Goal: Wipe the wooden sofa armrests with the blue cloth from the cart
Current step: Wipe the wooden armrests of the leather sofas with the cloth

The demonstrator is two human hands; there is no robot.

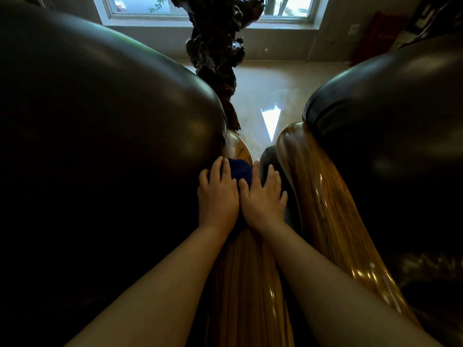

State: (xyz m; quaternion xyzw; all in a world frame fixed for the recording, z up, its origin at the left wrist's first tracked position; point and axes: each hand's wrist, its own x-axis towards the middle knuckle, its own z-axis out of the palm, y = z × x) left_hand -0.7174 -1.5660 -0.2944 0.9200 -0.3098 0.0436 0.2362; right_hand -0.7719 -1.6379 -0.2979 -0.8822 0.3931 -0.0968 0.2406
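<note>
A glossy wooden armrest (246,279) runs from the bottom centre away from me, beside a dark leather sofa cushion (105,116) on the left. The blue cloth (240,170) lies bunched on this armrest. My left hand (217,196) and my right hand (264,196) press flat on the cloth side by side, fingers spread, thumbs touching. Most of the cloth is hidden under the palms. A second wooden armrest (325,201) runs parallel on the right, against another dark leather seat (390,116).
A narrow gap separates the two armrests. Beyond them is a shiny pale floor (270,91) with window glare. A dark gnarled wooden sculpture (215,46) stands ahead in front of a window (150,11). A red object (375,33) leans at the far right wall.
</note>
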